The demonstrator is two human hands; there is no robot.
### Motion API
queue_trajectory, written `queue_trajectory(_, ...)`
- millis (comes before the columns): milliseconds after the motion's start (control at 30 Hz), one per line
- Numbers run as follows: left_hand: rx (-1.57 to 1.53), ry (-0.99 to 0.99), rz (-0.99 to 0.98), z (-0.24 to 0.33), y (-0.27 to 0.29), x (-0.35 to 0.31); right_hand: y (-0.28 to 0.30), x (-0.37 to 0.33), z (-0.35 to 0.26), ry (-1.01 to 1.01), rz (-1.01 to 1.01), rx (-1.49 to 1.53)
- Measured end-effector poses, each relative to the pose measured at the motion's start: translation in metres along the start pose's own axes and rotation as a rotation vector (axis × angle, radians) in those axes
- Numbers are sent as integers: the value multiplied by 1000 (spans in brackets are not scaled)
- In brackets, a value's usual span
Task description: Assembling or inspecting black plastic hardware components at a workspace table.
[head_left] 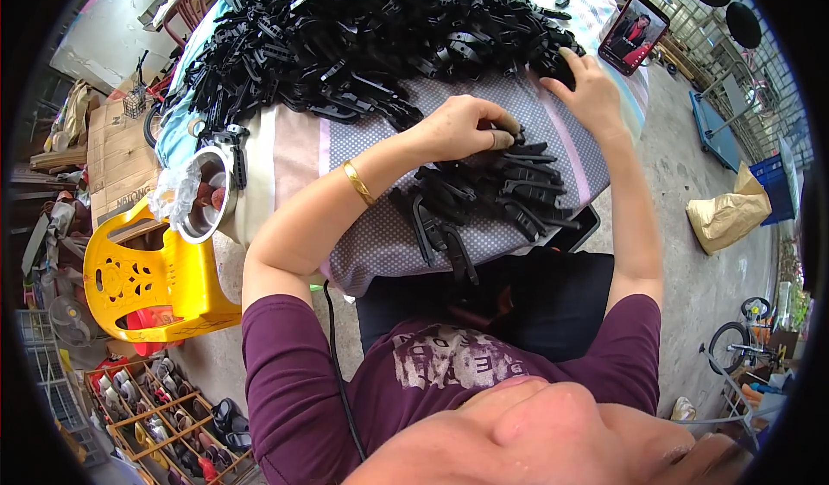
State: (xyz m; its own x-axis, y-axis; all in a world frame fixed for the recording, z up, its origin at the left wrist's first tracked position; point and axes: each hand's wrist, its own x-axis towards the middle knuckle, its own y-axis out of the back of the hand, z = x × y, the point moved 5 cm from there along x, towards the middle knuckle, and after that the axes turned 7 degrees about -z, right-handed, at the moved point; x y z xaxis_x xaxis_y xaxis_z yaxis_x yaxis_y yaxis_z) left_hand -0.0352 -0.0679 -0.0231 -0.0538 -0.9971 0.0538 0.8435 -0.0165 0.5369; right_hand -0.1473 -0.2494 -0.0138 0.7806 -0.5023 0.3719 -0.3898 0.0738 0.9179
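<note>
A big heap of black plastic clip-like pieces (363, 36) covers the far part of the table. My left hand (462, 129) is closed, thumb against curled fingers, with a dark bit of a black plastic piece showing at the fingertips. Just below it, a smaller group of long black pieces (484, 191) lies on the dotted cloth near the table's front edge. At the heap's right end my right hand (587, 92) reaches in, thumb and fingers apart, fingertips against the black pieces. Whether it grips one is not visible, and nothing lifted shows in it.
A phone (635, 34) showing a person stands at the table's right edge. To the left are a metal bowl (216, 196) with a plastic bag and a yellow plastic chair (164, 278). A dark tray (579, 228) sticks out under the front edge. A paper sack (730, 213) stands on the floor.
</note>
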Motion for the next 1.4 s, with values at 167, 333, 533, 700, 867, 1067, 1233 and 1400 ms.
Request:
queue_trajectory(167, -58, 13, -216, 3, -12, 0, -7, -1, -26, 189, 34, 20)
queue_trajectory(333, -71, 80, 145, -6, 5, 4, -4, -11, -52, 313, 14, 191)
queue_trajectory(533, 216, -21, 380, -5, 28, 6, 0, -24, -85, 421, -81, 310)
queue_trajectory(700, 528, -36, 307, -8, 21, 11, 3, -26, -92, 547, -161, 513)
queue_trajectory(867, 650, -19, 355, 8, 24, 32, 18, -4, -32, 203, -25, 455)
queue_trajectory(1067, 890, -160, 316, 9, 4, 78, 8, -4, -16, -60, -332, 916)
queue_trajectory(1233, 760, -13, 362, 3, 9, 81, 21, -12, -40, 155, -521, 941)
queue_trajectory(1400, 141, -33, 598, 14, 50, 35, 7, -30, -82, 533, -485, 705)
